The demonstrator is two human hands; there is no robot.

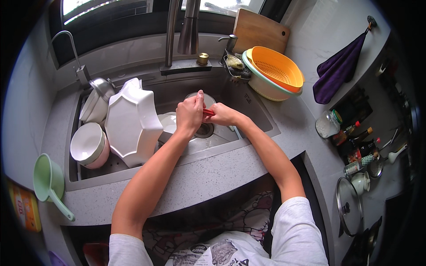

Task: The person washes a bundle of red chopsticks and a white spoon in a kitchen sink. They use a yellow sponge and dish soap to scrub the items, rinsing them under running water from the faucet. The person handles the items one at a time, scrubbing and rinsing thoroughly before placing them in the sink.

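Note:
Both my hands meet over the sink (229,79). Slim red sticks (208,112), which look like chopsticks, are gripped by my right hand (224,114). My left hand (190,112) is closed around their other end, its thumb pointing up. Fingers hide most of their length. Below my left hand lies white crockery (169,122) in the basin. A round, pale dish (208,99) shows partly behind my hands. The wet drain (204,131) is under my wrists.
White octagonal dishes (128,123), stacked bowls (89,143) and a metal bowl (101,88) crowd the sink's left side. A faucet (189,33) hangs above. An orange colander (274,68) sits right of the sink; a green ladle (50,179) lies left.

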